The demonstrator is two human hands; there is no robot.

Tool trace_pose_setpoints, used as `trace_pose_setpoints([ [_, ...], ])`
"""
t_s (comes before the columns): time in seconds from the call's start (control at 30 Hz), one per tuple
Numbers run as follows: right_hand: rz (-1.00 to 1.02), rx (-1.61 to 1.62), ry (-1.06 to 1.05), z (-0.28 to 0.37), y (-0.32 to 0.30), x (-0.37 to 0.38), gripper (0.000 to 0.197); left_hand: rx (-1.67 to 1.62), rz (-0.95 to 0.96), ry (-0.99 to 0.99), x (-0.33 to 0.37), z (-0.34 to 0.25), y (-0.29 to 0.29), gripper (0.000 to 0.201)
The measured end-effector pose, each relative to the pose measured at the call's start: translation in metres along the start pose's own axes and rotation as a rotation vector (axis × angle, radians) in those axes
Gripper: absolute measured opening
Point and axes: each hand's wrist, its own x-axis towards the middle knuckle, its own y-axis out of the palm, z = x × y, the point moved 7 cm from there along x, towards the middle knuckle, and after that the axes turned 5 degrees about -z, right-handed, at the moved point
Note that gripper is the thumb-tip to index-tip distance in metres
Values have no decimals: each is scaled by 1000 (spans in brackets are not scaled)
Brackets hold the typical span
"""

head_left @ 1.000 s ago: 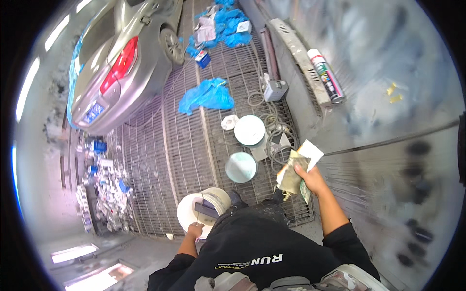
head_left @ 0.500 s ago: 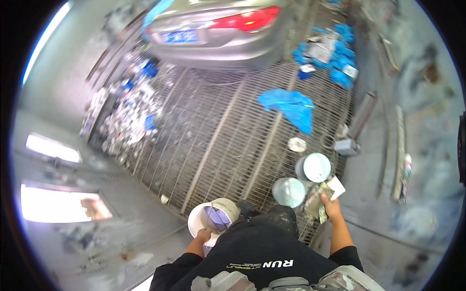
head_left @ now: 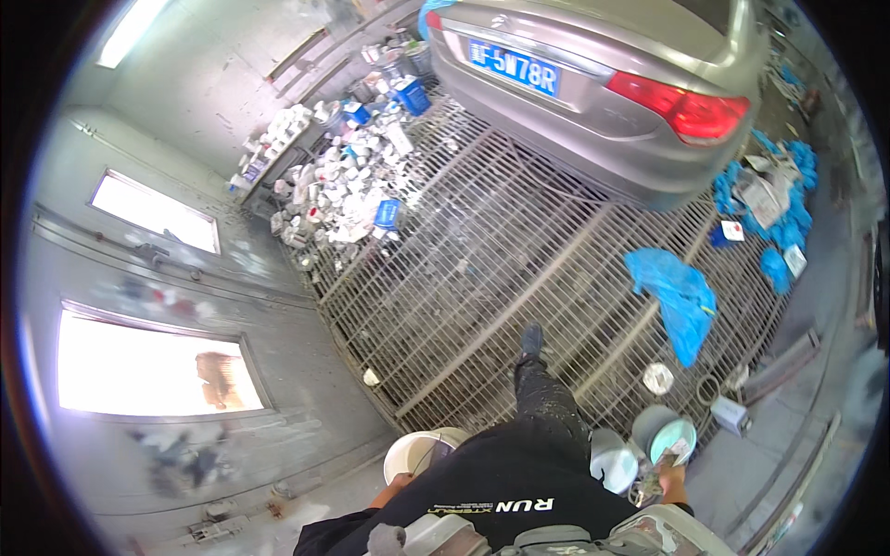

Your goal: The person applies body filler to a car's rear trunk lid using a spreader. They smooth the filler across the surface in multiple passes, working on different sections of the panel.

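Note:
At the lower left my left hand (head_left: 399,482) is closed on the side of a white bucket (head_left: 400,456), partly hidden by my shirt. Something grey-purple showed inside it a moment ago. My right hand (head_left: 671,478) hangs at the lower right, closed on a crumpled greenish-brown sheet or packet (head_left: 646,485) whose kind is unclear. Just beyond this hand stands a grey bucket (head_left: 653,424) with pale turquoise contents. Beside it, closer to my leg, is a second bucket (head_left: 612,461) with a pale, whitish content.
A silver-brown car (head_left: 575,120) stands ahead on the metal floor grating (head_left: 464,269). A blue plastic sheet (head_left: 677,301) lies to the right, with more blue plastic (head_left: 788,185) beyond. Many white cups and cans (head_left: 343,190) are heaped at the left. A grey box (head_left: 731,415) sits by the right wall.
The view has swung left, so car and buckets appear further right. One leg now reaches forward onto the grating. Both hands keep their holds; the right is lower, nearer the buckets.

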Motion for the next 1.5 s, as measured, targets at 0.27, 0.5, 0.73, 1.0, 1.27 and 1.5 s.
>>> trace_pose_setpoints([
  [0.27,112,-382,-354,530,24,220,79,292,-58,-106,12,-52,-124,40],
  [0.5,164,-380,-901,1012,95,179,59,221,-86,-82,124,-134,-225,37],
  [0.73,357,-382,-910,1254,139,59,60,-474,-301,-113,277,-221,-382,43],
  [1.0,591,-113,-961,1438,193,27,49,-13,-39,-216,416,-293,-604,71],
  [1.27,929,515,-1032,1689,198,33,39,394,-157,-38,514,-454,-968,51],
  [1.5,1076,657,-937,1892,182,24,35,232,-514,-49,541,-706,-1233,35],
])
